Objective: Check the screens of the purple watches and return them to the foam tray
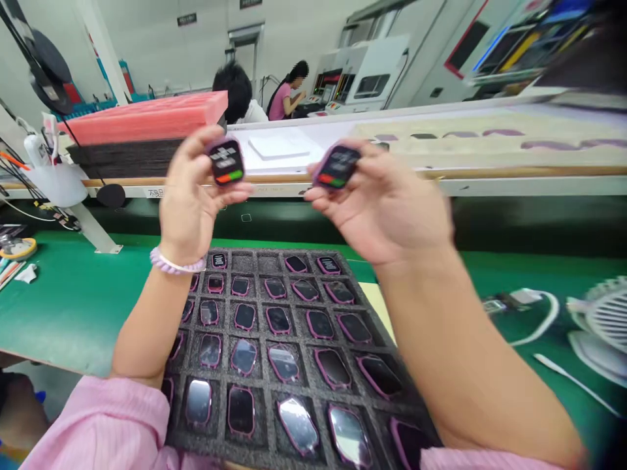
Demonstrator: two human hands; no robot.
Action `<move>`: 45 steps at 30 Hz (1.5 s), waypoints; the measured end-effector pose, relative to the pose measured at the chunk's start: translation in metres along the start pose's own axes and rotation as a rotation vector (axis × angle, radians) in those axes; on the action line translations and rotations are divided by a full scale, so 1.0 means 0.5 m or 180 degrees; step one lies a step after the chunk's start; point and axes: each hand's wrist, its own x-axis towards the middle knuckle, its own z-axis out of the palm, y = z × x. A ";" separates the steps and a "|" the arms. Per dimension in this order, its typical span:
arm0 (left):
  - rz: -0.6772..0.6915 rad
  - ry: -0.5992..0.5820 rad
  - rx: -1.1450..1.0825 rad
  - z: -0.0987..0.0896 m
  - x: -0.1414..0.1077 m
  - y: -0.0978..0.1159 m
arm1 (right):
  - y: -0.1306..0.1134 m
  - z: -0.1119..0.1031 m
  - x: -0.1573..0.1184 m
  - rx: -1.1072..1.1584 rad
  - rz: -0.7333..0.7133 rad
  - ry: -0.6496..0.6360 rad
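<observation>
2 lit watch units, 1 in the left hand (189,196), 1 in the right hand (386,202). 1 black foam tray (392,339) below the hands, roughly 30 watch units in it, 2 pockets empty. 2 people beyond the hands.

Green bench (73,307), foam tray (274,346), fan (605,323)

Foam tray (255,261): near-left compartments hidden under left forearm (142,326); front row cut by the lower edge. Right hand (392,202), beyond the tray: motion-blurred. Lit screens of both held watches, left (226,161) and right (337,167): text too small to read. Fan (607,320), right of tray: cut off, blurred.
</observation>
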 end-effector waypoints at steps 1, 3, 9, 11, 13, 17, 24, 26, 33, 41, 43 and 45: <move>-0.0340 -0.0203 -0.0010 0.005 0.011 -0.027 | 0.007 0.005 0.000 0.0199 0.0133 0.0031; -0.0846 -0.0472 0.0048 0.005 0.008 -0.068 | 0.027 0.017 -0.014 0.0529 0.0494 0.0040; -0.1366 -0.0583 0.0225 -0.013 -0.110 -0.116 | 0.089 0.050 -0.105 0.0598 0.0914 -0.0153; -0.1454 -0.0543 0.0209 -0.018 -0.143 -0.125 | 0.102 0.056 -0.127 0.0567 0.0911 -0.0219; -0.1526 -0.0545 0.0171 -0.022 -0.164 -0.136 | 0.113 0.061 -0.141 0.0529 0.0899 -0.0273; -0.1582 -0.0503 -0.0006 -0.031 -0.186 -0.157 | 0.126 0.066 -0.155 0.0546 0.0941 -0.0244; -0.1490 -0.0564 0.0131 -0.031 -0.198 -0.166 | 0.135 0.066 -0.164 0.0524 0.0959 -0.0201; -0.1488 -0.0565 0.0222 -0.030 -0.198 -0.166 | 0.138 0.066 -0.164 0.0538 0.0973 -0.0149; -0.1457 -0.0621 0.0223 -0.032 -0.200 -0.174 | 0.140 0.067 -0.165 0.0478 0.0955 -0.0164; -0.1458 -0.0590 0.0267 -0.035 -0.197 -0.178 | 0.146 0.069 -0.166 0.0595 0.1066 -0.0153; -0.1461 -0.0608 0.0307 -0.035 -0.197 -0.179 | 0.151 0.069 -0.167 0.0610 0.1088 -0.0116; -0.1412 -0.0637 0.0314 -0.035 -0.197 -0.181 | 0.155 0.069 -0.168 0.0580 0.1050 -0.0066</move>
